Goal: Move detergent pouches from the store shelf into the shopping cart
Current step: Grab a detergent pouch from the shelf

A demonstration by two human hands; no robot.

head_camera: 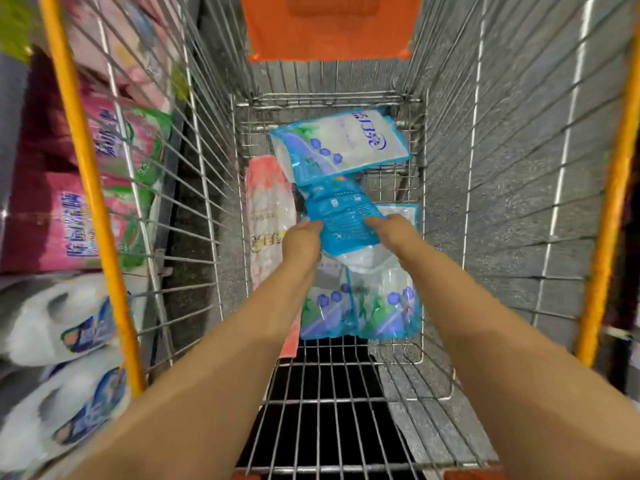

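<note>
Both my arms reach down into the wire shopping cart (446,188). My left hand (303,242) and my right hand (393,233) grip the two sides of a blue detergent pouch (341,216), held just above the pile on the cart floor. Another blue and white pouch (341,143) lies tilted at the far end of the cart. A pink pouch (266,216) lies along the left side. Two more blue pouches (360,306) lie flat under my hands, nearer to me.
Store shelf on the left, seen through the cart's wire side, holds pink pouches (59,223) and white-blue pouches (65,327) below them. Yellow cart rails (86,174) run along both sides. An orange child-seat flap (329,26) hangs at the cart's far end. Grey tiled floor to the right.
</note>
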